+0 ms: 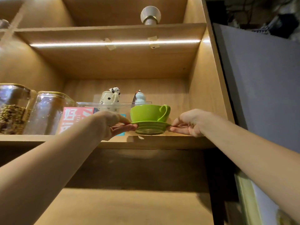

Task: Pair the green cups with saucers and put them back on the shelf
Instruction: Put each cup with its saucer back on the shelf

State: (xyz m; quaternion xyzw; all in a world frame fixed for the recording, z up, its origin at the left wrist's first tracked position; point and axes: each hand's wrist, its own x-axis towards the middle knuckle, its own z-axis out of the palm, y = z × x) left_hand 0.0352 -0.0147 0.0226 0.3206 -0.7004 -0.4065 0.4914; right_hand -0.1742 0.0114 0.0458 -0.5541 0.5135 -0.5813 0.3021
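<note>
Two bare arms reach up from the lower corners of the frame toward a wooden shelf [162, 141] that runs across the middle of the picture. Above it, a light strip [113, 43] glows under the next board. At the left edge of the frame stand two glass jars [14, 109], one with grains inside, and just right of them is a red and white box [74, 118]. Behind, near the back wall, a clear tray [113, 103] carries a spotted dog figure [111, 98] and a small pale blue figure [139, 96].

At the centre of the frame, the green cup [148, 112] sits upright on the green saucer [150, 127], its handle turned to the right. Whether the saucer base touches the shelf board I cannot tell. The left hand [113, 123] pinches the left rim of the saucer between thumb and fingers, and the right hand [190, 123] pinches the right rim in the same way. Both hands are closed on the saucer, apart from each other, with the cup between them.
</note>
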